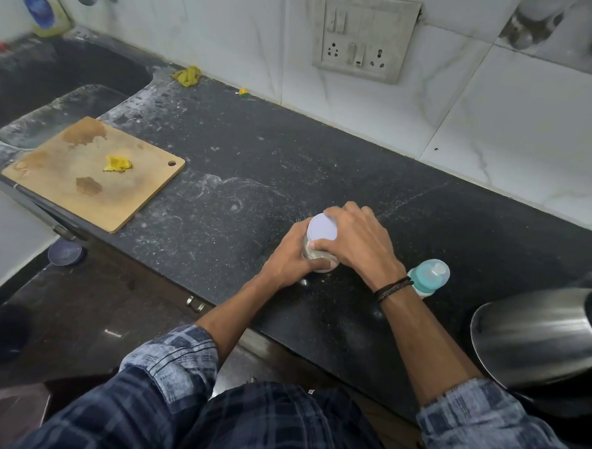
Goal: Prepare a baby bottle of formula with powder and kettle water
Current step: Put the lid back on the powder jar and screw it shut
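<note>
I curl my left hand (291, 256) round the clear jar of pale powder (311, 254), steadying it on the dark speckled table (239, 173), while my right hand's (359, 241) fingers (338, 212) grip its round white lid (322, 227) to twist; the teal-capped baby bottle (430, 276) waits just right.

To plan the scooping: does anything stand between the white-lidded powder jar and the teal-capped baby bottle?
Only the right hand gripping the white-lidded clear jar; the teal-capped plastic baby bottle stands just beyond its wrist. Nothing else visible.

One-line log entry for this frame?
left hand: grips jar | right hand: grips lid | lid: on | baby bottle: standing by right wrist | kettle: untouched
</note>
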Available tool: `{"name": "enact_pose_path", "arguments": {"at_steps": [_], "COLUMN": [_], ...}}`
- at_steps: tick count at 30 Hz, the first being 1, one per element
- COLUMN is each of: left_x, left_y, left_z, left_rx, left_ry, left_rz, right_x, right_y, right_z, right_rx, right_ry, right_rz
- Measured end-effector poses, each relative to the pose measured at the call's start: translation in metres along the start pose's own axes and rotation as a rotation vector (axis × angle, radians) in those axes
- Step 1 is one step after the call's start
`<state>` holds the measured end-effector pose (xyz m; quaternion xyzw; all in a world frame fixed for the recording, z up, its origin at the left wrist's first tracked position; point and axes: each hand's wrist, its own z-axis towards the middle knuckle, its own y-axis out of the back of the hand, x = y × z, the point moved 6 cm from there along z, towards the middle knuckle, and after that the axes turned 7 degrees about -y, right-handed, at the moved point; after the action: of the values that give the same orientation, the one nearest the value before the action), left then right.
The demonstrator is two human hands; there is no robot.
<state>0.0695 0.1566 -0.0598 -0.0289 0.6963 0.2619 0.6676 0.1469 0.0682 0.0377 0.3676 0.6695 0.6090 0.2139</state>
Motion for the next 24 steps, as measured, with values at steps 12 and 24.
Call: {"name": "enact_pose_path", "arguments": {"at_steps": [12,24], "left_x": [0.0035,-0.0031], "left_y": [-0.0008,0.0003], "left_z": [0.0012,-0.0020], "left_rx": [0.011,0.015], "left_ry": [0.007,0.008], "left_rz": [0.035,0.044], "right_x": [-0.0019,-0.0025], "right_y": [0.0003,0.0045], "right_z": [0.0008,0.0010], "right_rx": [0.005,-0.030], "right_ry": [-0.052,-0.047], "right_rz": [-0.013,0.014]}}
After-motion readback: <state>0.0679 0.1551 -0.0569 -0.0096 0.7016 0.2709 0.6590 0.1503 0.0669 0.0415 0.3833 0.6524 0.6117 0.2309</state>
